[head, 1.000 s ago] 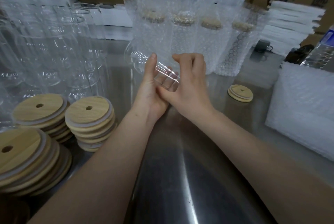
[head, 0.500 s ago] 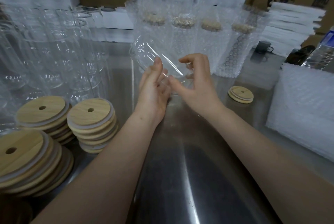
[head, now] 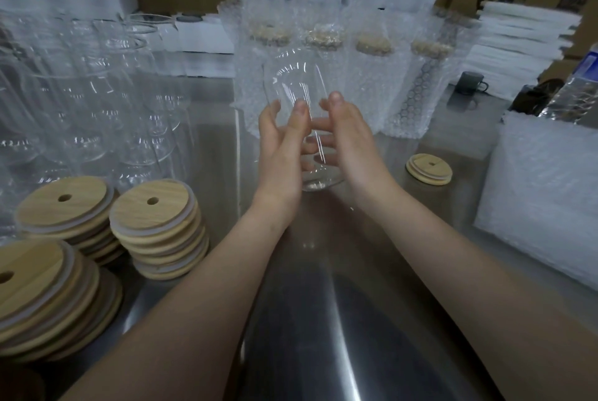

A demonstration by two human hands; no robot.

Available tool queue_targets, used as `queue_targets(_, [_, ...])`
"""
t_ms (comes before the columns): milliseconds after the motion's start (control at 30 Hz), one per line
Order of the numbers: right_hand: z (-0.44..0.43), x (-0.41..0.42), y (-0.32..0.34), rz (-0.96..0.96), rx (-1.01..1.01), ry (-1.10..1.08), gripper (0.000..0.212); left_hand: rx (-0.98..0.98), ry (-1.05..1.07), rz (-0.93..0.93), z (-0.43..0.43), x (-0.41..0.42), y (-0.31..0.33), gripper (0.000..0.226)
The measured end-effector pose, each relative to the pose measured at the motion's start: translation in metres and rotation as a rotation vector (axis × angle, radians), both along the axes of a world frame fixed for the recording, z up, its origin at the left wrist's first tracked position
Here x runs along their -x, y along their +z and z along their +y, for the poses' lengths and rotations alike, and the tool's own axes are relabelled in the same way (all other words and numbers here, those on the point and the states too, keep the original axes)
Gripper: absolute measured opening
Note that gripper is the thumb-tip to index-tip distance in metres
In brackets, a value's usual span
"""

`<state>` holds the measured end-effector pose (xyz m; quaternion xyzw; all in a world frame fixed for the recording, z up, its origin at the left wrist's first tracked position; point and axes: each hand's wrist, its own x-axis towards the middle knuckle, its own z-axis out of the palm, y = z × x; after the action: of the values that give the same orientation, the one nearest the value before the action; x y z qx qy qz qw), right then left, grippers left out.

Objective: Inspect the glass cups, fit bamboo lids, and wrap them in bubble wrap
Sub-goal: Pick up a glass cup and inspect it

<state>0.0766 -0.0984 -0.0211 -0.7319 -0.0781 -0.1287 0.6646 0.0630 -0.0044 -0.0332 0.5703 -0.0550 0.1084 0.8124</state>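
Steel bench (head: pixel 323 319), L hand (head: pixel 278 154), R hand (head: pixel 352 145), fingers (head: pixel 299 114) half-curled round glass cup (head: pixel 296 83)

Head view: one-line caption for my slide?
Left hand and right hand hold a lidless glass cup; bamboo lid stacks beside, wrapped cups behind.

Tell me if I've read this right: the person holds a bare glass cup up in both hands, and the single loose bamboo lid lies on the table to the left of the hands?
Not quite. The head view shows the single loose bamboo lid on the table to the right of the hands; only the stacks of lids are at the left. The rest stands: left hand and right hand hold the bare glass cup up.
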Motion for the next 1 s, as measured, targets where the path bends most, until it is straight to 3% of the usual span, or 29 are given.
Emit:
queue_targets(133, [-0.006,0.002,0.01,0.211,-0.184,0.137,0.056,0.024,-0.041,-0.011,0.002,0.005,0.0,0.056])
queue_targets(300, [-0.016,0.002,0.015,0.301,-0.356,0.243,0.068,0.051,-0.237,0.046,0.0,0.008,0.006,0.081])
queue_targets(433, [-0.018,0.001,0.014,0.357,-0.429,0.224,0.078,0.1,-0.344,0.043,0.002,0.007,0.004,0.061])
queue_targets(667, [-0.016,0.002,0.013,0.273,-0.351,0.152,0.068,-0.083,-0.262,0.04,0.005,0.004,0.002,0.027])
queue_targets(900, [0.002,0.008,0.011,0.064,-0.198,-0.005,0.033,-0.012,-0.193,0.15,0.008,0.001,0.005,0.045])
queue_targets(1000, [0.008,0.013,0.009,-0.001,-0.108,-0.113,0.057,0.006,-0.191,0.161,0.009,0.001,0.009,0.05])
